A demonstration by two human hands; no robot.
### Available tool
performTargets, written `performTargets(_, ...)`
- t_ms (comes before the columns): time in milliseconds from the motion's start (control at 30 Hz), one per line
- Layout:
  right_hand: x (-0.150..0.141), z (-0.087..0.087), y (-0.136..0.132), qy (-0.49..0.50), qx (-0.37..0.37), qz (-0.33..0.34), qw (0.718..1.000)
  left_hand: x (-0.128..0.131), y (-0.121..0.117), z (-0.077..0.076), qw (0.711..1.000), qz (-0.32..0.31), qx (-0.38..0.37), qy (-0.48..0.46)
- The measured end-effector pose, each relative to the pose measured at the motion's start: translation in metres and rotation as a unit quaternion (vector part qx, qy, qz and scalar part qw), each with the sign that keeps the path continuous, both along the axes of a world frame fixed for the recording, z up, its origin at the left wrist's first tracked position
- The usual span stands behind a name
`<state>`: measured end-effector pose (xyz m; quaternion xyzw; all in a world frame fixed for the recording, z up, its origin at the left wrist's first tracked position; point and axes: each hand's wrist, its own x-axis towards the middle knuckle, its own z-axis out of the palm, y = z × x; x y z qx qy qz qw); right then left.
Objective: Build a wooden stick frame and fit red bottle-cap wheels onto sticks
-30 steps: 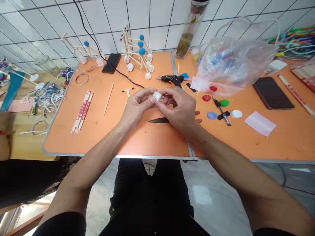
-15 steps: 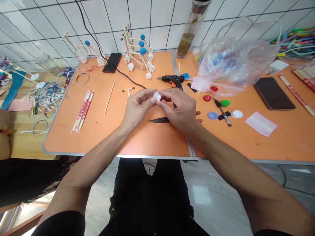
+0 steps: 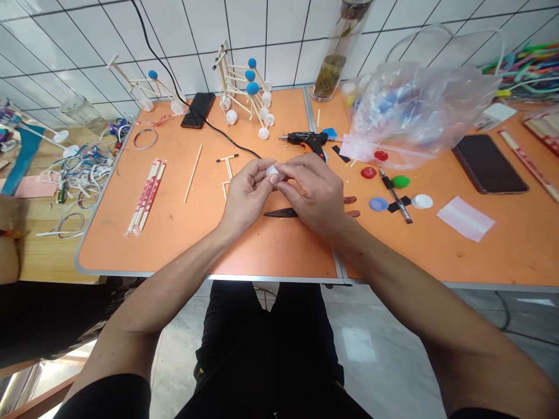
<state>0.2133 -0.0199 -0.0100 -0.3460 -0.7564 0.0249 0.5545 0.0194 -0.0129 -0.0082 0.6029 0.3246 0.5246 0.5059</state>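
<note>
Above the orange table, a small white bottle cap [image 3: 273, 170] is pinched between the fingertips of my left hand [image 3: 244, 195] and my right hand [image 3: 318, 192]. The fingers cover much of it. Under my right hand lie dark-jawed pliers [image 3: 279, 213], their reddish handle ends [image 3: 351, 200] showing past the wrist. Just behind the hands rests a black hot glue gun [image 3: 305, 139]. A small frame of thin sticks [image 3: 228, 166] lies left of my left hand and is partly covered by it.
Stick models with blue and white caps [image 3: 252, 88] stand at the back, near a phone [image 3: 198, 110]. Wrapped chopsticks [image 3: 147, 196] lie left. To the right are a plastic bag [image 3: 419, 110], loose caps [image 3: 400, 181], a pen [image 3: 395, 195] and another phone [image 3: 489, 164]. A black cable [image 3: 209, 125] crosses the table.
The white cap has been turned between my fingertips, so a rounder face shows now. Both hands have shifted slightly left and keep hold of it.
</note>
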Motion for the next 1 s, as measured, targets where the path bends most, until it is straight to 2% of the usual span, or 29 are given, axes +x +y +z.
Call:
performTargets(167, 0.008, 0.007, 0.004, 0.09, -0.146, 0.065, 0.983, 0.001, -0.001, 0.003, 0.999, -0.001, 0.04, 0.026)
performTargets(233, 0.009, 0.009, 0.005, 0.098, -0.176, 0.077, 0.977, 0.003, -0.004, 0.006, 0.998, -0.003, 0.059, 0.035)
performTargets(367, 0.009, 0.011, 0.005, 0.086, -0.171, 0.095, 0.977, 0.005, -0.008, 0.007, 0.992, 0.001, 0.106, 0.069)
performTargets(467, 0.011, 0.014, 0.005, 0.081, -0.165, 0.1, 0.978, 0.0, -0.006, 0.007, 0.981, 0.018, 0.14, 0.136)
performTargets(600, 0.014, 0.016, 0.003, 0.076, -0.199, 0.109, 0.971, -0.011, -0.002, 0.014, 0.96, 0.011, 0.157, 0.23)
performTargets(733, 0.015, 0.016, 0.002, 0.087, -0.242, 0.134, 0.957, -0.02, 0.002, 0.024, 0.917, 0.031, 0.189, 0.35)
performTargets(867, 0.017, 0.016, 0.001, 0.101, -0.271, 0.154, 0.945, -0.025, 0.004, 0.027, 0.872, 0.03, 0.198, 0.447)
performTargets(933, 0.017, 0.018, 0.0, 0.104, -0.28, 0.163, 0.94, -0.025, 0.004, 0.026, 0.87, 0.026, 0.205, 0.447)
performTargets(1000, 0.016, 0.02, -0.001, 0.105, -0.286, 0.175, 0.936, -0.024, 0.004, 0.024, 0.883, 0.025, 0.214, 0.417)
